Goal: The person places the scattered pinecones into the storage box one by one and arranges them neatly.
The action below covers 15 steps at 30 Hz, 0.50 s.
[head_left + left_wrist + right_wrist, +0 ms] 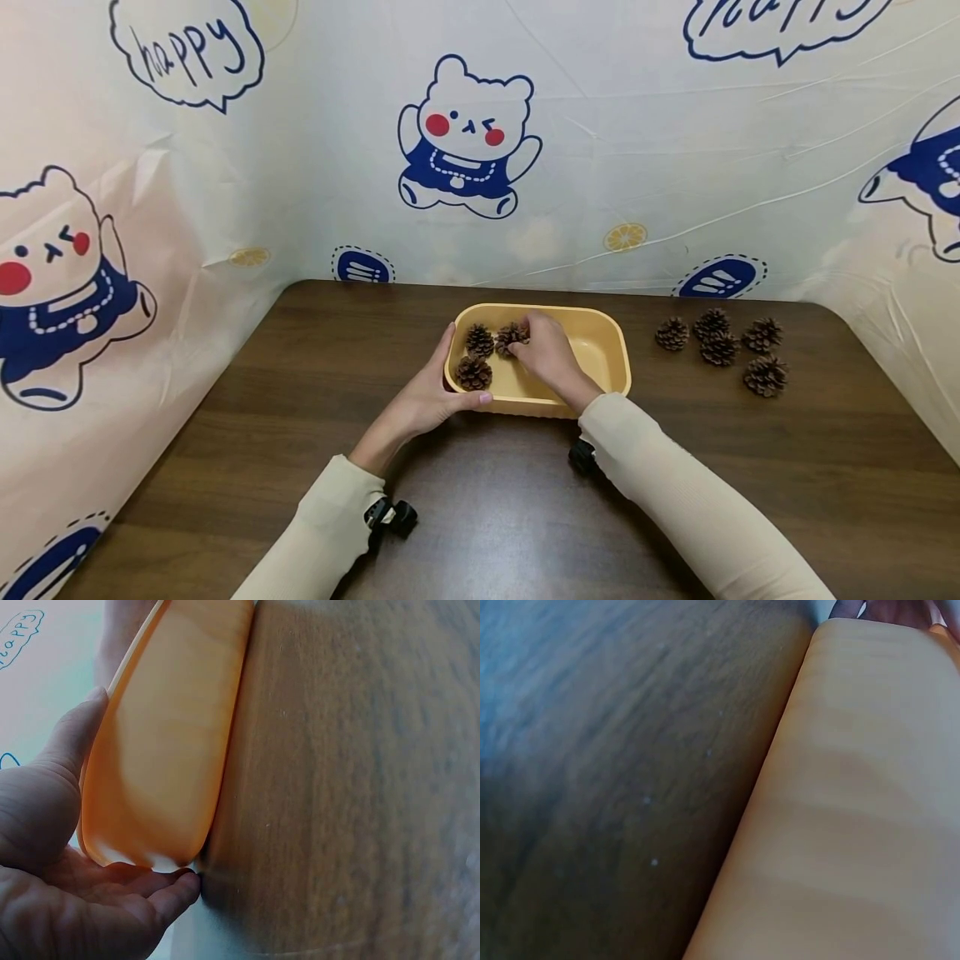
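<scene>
A yellow plastic tray (600,350) with rounded corners stands on the table in the head view. My left hand (430,398) grips its left end, thumb on the near rim. In the left wrist view the fingers of that hand (97,900) wrap around the tray's end wall (161,750). Inside the tray, my right hand (551,354) pinches a brown pine cone (511,338) between thumb and fingers. Two more pine cones lie at the tray's left end, one (479,341) behind the other (474,373). The right wrist view shows only the tray's outer side (855,802) and part of the left hand.
Several pine cones (718,348) lie grouped on the dark wooden table (262,433) to the right of the tray. A printed cloth (585,150) with cartoon bears hangs along the back and sides of the table.
</scene>
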Tool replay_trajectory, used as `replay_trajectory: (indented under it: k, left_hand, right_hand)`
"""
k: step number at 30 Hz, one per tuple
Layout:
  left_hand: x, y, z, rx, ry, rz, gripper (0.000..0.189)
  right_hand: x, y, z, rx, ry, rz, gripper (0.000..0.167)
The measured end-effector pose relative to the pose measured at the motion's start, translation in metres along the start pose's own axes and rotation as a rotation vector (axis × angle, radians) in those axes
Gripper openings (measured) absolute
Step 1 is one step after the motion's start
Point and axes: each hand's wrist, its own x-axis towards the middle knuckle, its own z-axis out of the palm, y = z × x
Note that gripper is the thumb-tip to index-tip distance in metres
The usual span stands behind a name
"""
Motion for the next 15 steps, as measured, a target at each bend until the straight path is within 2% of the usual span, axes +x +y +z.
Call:
replay_trajectory:
  k: [10,15]
  left_hand:
    - [0.0011,-0.0011,0.0002,0.003,0.008,0.003,0.128]
    - [0.0006,-0.0011,-0.0002,0.015,0.01,-0.004,0.128]
  right_hand:
    - [0.0023,0.0002,0.0007,-0.008,0.008,0.016,0.037]
    - [0.0019,0.0015,0.001,0.002,0.005,-0.002,0.036]
